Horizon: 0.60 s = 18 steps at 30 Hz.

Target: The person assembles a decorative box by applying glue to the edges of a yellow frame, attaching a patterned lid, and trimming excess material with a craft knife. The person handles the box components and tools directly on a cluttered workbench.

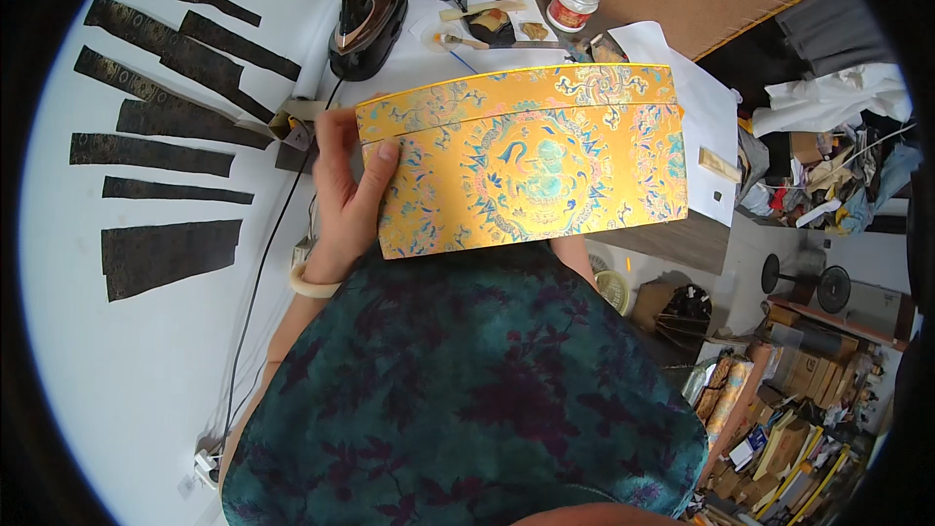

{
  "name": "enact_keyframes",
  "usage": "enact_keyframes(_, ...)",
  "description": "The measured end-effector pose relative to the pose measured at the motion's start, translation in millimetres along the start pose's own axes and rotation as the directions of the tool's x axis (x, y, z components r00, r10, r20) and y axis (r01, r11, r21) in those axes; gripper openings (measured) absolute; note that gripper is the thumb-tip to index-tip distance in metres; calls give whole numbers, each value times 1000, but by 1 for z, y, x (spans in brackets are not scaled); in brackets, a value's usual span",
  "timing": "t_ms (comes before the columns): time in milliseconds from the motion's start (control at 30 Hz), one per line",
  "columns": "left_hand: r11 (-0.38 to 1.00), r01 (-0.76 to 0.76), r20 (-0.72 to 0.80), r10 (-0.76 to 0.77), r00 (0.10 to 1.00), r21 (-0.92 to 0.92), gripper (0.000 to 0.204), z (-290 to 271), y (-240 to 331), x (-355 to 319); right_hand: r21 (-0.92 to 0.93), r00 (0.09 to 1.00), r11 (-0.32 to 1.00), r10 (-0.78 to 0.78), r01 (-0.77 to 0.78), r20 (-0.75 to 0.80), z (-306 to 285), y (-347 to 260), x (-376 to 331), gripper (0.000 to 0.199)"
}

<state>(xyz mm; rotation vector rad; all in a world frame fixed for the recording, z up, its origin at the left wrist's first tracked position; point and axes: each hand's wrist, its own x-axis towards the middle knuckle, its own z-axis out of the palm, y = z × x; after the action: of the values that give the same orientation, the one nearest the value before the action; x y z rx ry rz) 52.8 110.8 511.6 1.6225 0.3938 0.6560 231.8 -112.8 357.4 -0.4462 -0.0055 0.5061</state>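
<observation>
A yellow brocade-covered box (531,170), patterned with blue, teal and pink motifs, is held up in front of my body. A thin seam runs across it near the upper edge, like a lid line. My left hand (346,175) grips its left end, thumb pressed on the patterned face and the other fingers round behind the edge. On that wrist sits a pale bangle (314,282). Of my right arm only a bit of forearm (575,258) shows below the box; the hand itself is hidden behind it.
Beyond the box, a worktable carries an iron (362,29) on its stand, a white-and-red jar (573,5) and a brush (460,41). Dark strips (170,244) hang on the white wall at left. Piled fabric (828,102) and a cluttered shelf (789,429) lie to the right.
</observation>
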Motion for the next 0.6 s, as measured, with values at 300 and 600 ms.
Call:
enact_keyframes(300, 853, 159, 93, -130, 987, -496, 46, 17, -7, -2, 29, 1000, 999, -16, 17, -8, -5, 4, 1, 109)
enact_keyframes(600, 804, 155, 26, -172, 985, -575, 44, -1, -45, 6, 134, 996, 988, -81, 74, 48, -17, -10, 2, 115)
